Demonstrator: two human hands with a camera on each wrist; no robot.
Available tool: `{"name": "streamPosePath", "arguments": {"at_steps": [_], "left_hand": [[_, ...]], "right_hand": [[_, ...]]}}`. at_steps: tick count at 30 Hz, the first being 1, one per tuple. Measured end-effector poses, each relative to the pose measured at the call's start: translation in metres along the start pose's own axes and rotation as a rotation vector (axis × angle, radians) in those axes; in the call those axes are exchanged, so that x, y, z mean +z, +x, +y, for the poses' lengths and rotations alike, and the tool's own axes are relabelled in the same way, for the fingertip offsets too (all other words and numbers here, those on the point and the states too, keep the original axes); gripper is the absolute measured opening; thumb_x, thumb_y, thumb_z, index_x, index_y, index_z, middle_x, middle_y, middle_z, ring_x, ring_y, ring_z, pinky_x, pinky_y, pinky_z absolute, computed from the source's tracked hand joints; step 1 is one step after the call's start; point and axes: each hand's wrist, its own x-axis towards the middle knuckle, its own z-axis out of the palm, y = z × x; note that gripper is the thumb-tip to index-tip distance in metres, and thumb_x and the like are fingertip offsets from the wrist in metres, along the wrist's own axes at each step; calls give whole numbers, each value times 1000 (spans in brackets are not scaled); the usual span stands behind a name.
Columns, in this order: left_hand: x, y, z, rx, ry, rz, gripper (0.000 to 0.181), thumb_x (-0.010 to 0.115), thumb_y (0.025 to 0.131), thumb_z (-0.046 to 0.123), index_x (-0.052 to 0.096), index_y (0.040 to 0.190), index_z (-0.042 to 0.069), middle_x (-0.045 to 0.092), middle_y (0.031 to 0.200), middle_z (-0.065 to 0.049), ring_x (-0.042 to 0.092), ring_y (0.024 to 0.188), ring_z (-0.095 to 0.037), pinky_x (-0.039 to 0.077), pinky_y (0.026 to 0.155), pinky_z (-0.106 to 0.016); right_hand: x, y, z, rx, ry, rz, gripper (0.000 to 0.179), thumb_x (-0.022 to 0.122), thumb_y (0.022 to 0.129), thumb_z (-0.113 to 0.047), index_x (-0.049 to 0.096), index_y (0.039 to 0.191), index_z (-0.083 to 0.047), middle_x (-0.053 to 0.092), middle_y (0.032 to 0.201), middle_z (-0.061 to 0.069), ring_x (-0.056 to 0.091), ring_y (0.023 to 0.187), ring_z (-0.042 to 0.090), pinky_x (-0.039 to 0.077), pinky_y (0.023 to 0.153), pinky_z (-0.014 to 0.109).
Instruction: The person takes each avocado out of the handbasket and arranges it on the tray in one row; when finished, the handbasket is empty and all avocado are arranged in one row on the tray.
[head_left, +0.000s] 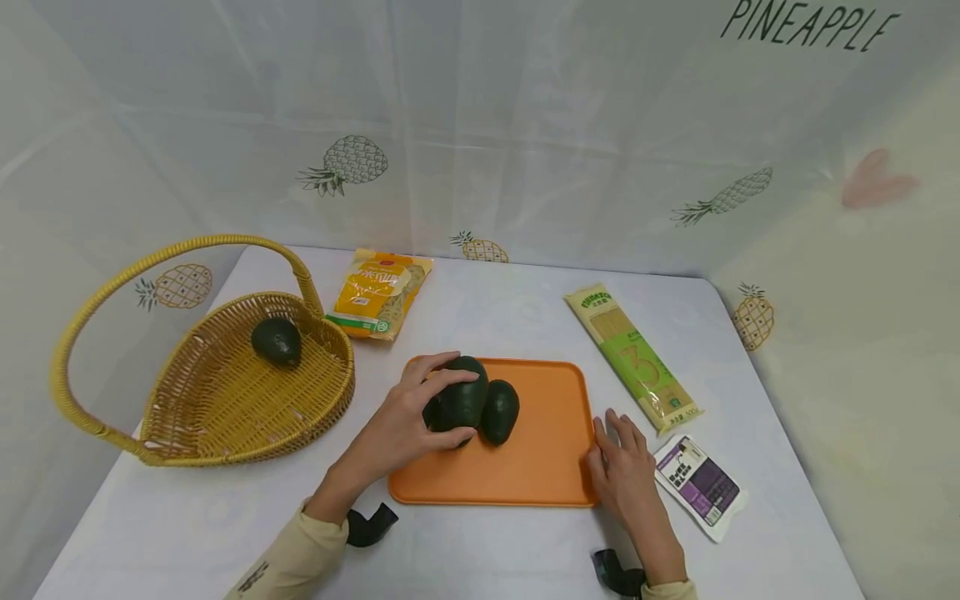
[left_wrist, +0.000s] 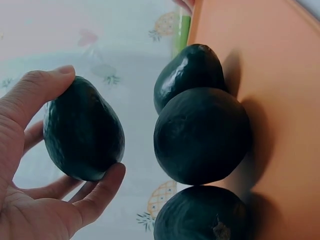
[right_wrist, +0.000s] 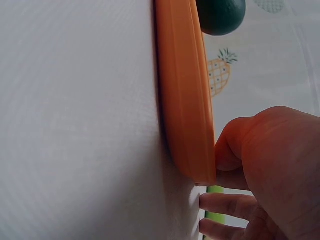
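My left hand (head_left: 405,417) holds a dark green avocado (left_wrist: 82,130) between thumb and fingers, raised over the left part of an orange tray (head_left: 551,450). In the left wrist view, several more avocados sit on the tray in a row, among them a round one (left_wrist: 202,135) and a narrower one (left_wrist: 190,75). The head view shows one avocado (head_left: 500,411) just right of the held one; the others are mostly hidden behind it. At the tray's right edge, my right hand (head_left: 626,475) holds the rim, thumb on top and other fingers outside (right_wrist: 227,204).
A yellow wicker basket (head_left: 176,417) with a tall handle stands at left, one avocado (head_left: 277,342) inside. Behind the tray lies an orange food packet (head_left: 381,293). A noodle pack (head_left: 633,358) and a white-and-purple pouch (head_left: 701,487) lie at right.
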Motion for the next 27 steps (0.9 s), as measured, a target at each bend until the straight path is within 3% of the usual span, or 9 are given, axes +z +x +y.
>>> {"name": "streamPosePath", "arguments": {"at_steps": [12, 21, 27], "left_hand": [[12, 9, 6, 28, -3, -9, 63, 93, 85, 30, 65, 141, 29, 47, 162, -9, 49, 148, -34, 58, 103, -57], [24, 19, 16, 43, -21, -94, 62, 92, 87, 30, 65, 143, 27, 46, 163, -13, 50, 147, -33, 59, 103, -50], [32, 20, 19, 74, -33, -113, 64, 92, 87, 29, 63, 143, 23, 46, 162, -15, 53, 145, -32, 60, 104, -49]], "right_hand": [[1, 0, -2, -19, -24, 29, 45, 58, 105, -11, 60, 147, 4, 49, 159, 29, 40, 148, 53, 46, 106, 77], [2, -1, -1, -25, -12, 48, 46, 60, 103, -10, 61, 146, 5, 50, 158, 30, 41, 147, 53, 46, 104, 78], [3, -2, 0, -30, -14, 62, 45, 60, 103, -10, 62, 145, 5, 51, 157, 29, 42, 147, 53, 47, 103, 78]]}}
